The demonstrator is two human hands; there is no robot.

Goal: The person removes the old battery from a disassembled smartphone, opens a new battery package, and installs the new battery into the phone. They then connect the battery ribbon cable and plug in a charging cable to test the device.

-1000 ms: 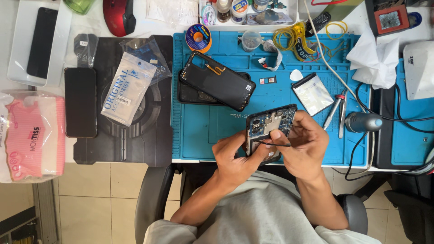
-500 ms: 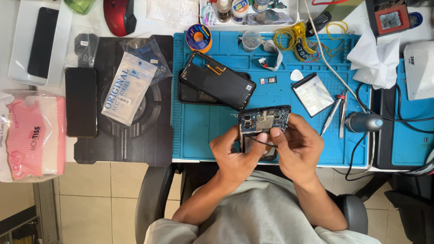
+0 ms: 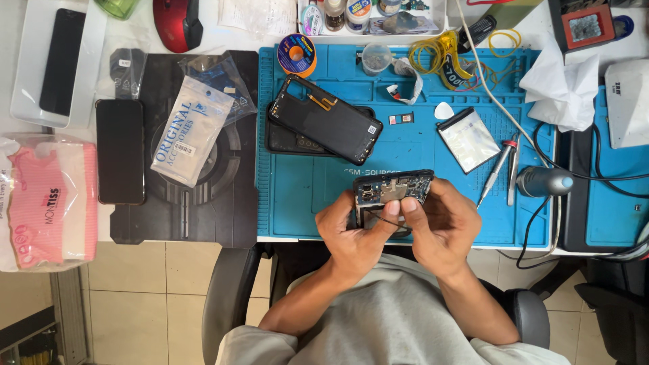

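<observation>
Both of my hands hold an opened phone body [image 3: 394, 188] with its circuit board showing, just above the front edge of the blue work mat [image 3: 304, 189]. My left hand [image 3: 353, 230] grips its lower left side, thumb across a thin dark cable. My right hand [image 3: 443, 226] holds the right end, its fingertips pressing on the board's middle. A black back cover [image 3: 324, 119] lies on another dark phone part further up the mat. A flat silver battery [image 3: 468, 138] lies to the right.
A screwdriver and tweezers [image 3: 499, 169] lie right of my hands, beside a grey-blue tool [image 3: 544, 181] with cables. A black mat [image 3: 182, 176] at left carries a phone [image 3: 120, 150] and a parts bag [image 3: 189, 132]. Solder spool, yellow wire and tissues sit at the back.
The phone body has turned from a tilt to lie level across my hands, and both hands shifted slightly up and closer together on it.
</observation>
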